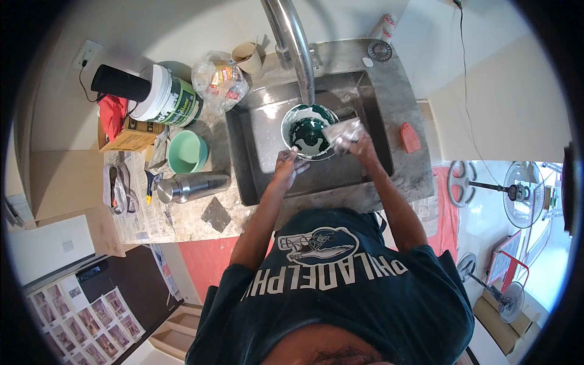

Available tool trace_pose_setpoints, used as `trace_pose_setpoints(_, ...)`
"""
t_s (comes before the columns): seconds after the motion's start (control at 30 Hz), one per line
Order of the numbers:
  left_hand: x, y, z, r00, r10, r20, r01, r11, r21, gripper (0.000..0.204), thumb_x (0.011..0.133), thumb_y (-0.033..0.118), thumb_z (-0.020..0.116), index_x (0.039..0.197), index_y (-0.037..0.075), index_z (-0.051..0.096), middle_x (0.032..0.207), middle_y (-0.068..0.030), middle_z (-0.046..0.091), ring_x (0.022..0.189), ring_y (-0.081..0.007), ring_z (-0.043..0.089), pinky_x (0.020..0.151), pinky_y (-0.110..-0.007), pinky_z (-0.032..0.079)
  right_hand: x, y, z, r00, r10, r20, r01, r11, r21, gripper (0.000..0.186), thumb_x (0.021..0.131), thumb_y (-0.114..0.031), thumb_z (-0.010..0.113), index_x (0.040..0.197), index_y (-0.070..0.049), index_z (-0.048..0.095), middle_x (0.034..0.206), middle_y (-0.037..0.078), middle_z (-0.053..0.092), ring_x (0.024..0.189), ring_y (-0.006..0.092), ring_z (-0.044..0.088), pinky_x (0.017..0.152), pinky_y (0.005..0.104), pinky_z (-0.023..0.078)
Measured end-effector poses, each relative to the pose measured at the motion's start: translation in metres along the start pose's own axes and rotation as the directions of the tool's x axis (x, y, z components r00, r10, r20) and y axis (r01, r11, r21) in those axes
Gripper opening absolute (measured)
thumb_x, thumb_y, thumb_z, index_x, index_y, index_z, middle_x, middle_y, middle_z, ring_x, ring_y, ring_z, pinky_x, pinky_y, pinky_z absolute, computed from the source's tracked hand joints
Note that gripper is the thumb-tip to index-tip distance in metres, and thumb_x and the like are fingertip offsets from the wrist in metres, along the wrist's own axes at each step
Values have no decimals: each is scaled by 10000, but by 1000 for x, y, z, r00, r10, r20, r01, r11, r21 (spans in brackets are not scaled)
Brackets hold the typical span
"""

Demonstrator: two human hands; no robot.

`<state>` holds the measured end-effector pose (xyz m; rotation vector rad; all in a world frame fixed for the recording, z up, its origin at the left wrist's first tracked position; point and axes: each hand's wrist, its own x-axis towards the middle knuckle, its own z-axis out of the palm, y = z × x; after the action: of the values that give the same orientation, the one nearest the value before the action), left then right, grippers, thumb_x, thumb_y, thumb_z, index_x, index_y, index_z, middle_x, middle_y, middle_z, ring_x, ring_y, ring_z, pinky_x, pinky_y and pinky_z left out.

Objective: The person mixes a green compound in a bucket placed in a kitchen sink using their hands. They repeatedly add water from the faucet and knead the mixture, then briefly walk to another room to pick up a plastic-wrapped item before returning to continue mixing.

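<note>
1. Head view looks straight down on a grey stone counter point(201, 219) with a steel sink point(255, 131) set into it, and a curved faucet point(295, 42) over the basin.
2. Left of the sink: mint bowl point(187, 152), steel bottle point(193, 186), white paint tub point(167, 97).
3. Green-smeared bucket point(310, 131) sits in the sink under the faucet.
4. Left hand point(287, 164) has its fingers closed on the bucket's near rim.
5. Right hand point(360, 145) is clamped on a crumpled plastic wad point(342, 131) at the bucket's right edge.
</note>
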<state>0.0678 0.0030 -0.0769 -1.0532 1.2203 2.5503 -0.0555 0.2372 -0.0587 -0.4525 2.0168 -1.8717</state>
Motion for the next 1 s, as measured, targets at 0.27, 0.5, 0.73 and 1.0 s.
trace_pose_setpoints(0.27, -3, -1, -3, 1000, 14, 9, -14, 1000, -26, 410, 960, 286, 592, 1180, 32, 358, 1170, -188, 518, 1106, -375, 566, 939, -575, 476, -14, -28, 3, 994, 78, -71, -89, 979, -182, 473, 836, -237, 726, 1172, 49, 557, 1060, 174, 684, 973, 254, 670, 841, 358, 517)
trace_pose_setpoints(0.5, -25, 8, 14, 761, 635, -133, -372, 595, 712, 438, 829, 208, 726, 1126, 11, 472, 1082, -177, 552, 975, -317, 564, 843, -468, 460, -18, 13, -2, 985, -123, -121, 117, 992, -51, 365, 872, -157, 656, 1160, 49, 567, 1076, 141, 664, 969, 227, 634, 860, 357, 496)
trace_pose_setpoints(0.73, -36, 20, 48, 610, 589, 530, -495, -240, 835, 336, 787, 207, 735, 1059, 40, 633, 1098, -145, 608, 1035, -335, 544, 929, -451, 378, -8, -8, -54, 968, -37, -250, 4, 991, -133, 441, 807, -175, 686, 1179, 34, 575, 974, 131, 668, 862, 154, 610, 777, 304, 496)
trace_pose_setpoints(1.0, -9, 7, 54, 657, 505, 559, -491, -275, 827, 219, 847, 190, 661, 976, 16, 690, 989, -173, 672, 973, -362, 612, 885, -462, 437, -28, -4, -16, 931, 191, -311, -115, 962, 247, 407, 822, -141, 682, 1181, 19, 579, 977, 53, 667, 819, 97, 588, 724, 264, 478)
